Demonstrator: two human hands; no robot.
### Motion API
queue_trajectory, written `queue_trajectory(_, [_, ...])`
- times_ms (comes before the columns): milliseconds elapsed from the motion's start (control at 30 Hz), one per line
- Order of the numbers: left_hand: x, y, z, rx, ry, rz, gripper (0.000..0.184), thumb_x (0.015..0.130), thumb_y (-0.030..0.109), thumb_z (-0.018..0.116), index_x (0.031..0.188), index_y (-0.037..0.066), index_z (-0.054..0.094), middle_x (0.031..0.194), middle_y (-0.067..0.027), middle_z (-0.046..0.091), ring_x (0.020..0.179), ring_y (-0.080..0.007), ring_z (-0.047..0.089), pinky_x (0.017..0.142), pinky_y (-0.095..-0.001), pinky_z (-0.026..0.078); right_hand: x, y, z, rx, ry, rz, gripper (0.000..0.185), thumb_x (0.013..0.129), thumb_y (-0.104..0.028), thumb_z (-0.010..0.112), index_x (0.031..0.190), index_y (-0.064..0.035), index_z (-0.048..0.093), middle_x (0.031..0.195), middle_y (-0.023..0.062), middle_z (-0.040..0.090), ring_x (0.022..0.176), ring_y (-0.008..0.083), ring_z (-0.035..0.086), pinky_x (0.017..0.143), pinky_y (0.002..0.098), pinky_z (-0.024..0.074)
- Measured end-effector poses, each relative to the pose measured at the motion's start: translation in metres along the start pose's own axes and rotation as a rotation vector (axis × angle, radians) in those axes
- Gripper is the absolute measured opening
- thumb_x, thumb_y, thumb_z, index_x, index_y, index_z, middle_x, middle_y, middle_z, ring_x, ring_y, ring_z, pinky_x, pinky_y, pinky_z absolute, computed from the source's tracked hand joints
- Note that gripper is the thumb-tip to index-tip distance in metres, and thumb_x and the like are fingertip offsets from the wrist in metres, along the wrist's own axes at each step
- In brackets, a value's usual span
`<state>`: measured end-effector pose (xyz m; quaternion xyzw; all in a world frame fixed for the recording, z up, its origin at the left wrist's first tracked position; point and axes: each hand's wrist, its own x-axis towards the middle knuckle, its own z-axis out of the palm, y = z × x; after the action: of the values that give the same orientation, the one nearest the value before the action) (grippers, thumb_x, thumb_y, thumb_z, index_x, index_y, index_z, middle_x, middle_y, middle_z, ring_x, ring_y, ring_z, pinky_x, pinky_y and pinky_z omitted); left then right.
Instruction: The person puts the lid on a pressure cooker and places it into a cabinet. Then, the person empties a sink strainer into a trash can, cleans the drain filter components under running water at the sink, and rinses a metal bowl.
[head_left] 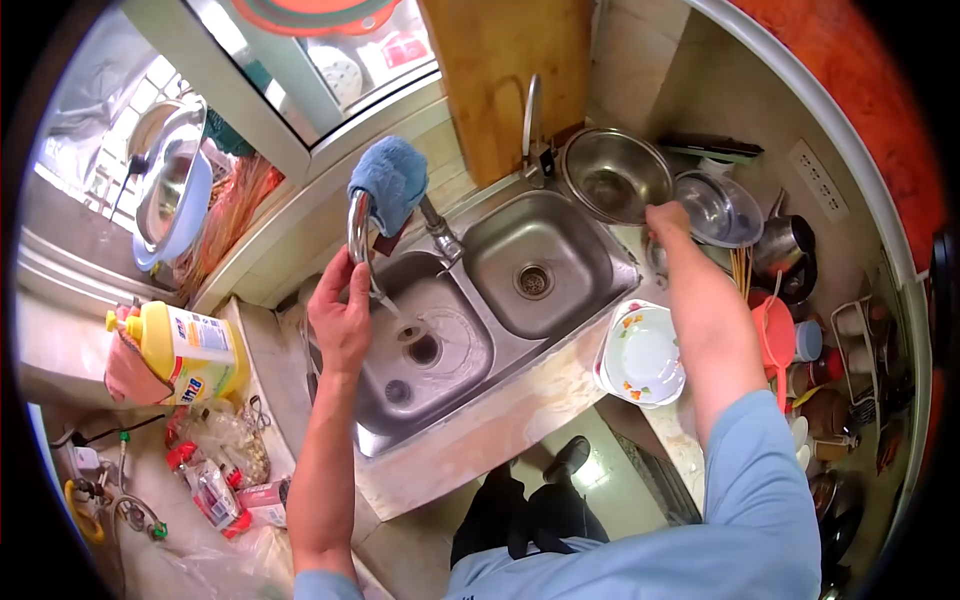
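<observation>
My left hand has its fingers wrapped round the curved metal faucet above the left sink basin. Water runs from the spout into that basin. A blue cloth drapes over the top of the faucet. On the right, my right hand is at the near rim of a steel bowl, its fingers closed there and partly hidden. That bowl stands behind the right basin. Stacked white floral bowls sit on the counter to the left of my right forearm.
A yellow bottle and plastic packages stand on the left. A clear basin, a kettle and a red strainer line the right counter. A wooden board leans behind the sink.
</observation>
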<state>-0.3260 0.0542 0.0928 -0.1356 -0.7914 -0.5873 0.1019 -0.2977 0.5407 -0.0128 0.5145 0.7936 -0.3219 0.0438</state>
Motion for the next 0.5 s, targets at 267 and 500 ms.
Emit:
queue_trajectory(267, [0.002,0.013,0.002,0.116,0.023,0.069,0.032,0.087,0.017,0.064,0.115,0.001,0.06,0.08,-0.0018,0.063,0.074,-0.0078,0.054,0.071,-0.0226,0.045,0.0,-0.01,-0.01,-0.089,0.144,-0.043,0.026,0.078,-0.016,0.053,0.089,0.0038,0.066,0.083,0.0186,0.068,0.079,0.0324,0.067,0.076,0.0406,0.0511])
queue_trajectory(500, [0.001,0.016,0.003,0.103,-0.004,0.036,0.031,0.086,0.013,0.064,0.115,0.002,0.061,0.077,-0.0032,0.063,0.069,-0.0083,0.055,0.067,-0.0231,0.046,0.008,-0.013,-0.024,0.425,0.41,-0.261,0.022,0.081,-0.02,0.059,0.077,-0.0003,0.051,0.063,0.0175,0.06,0.047,0.0215,0.06,0.044,0.0317,0.0473])
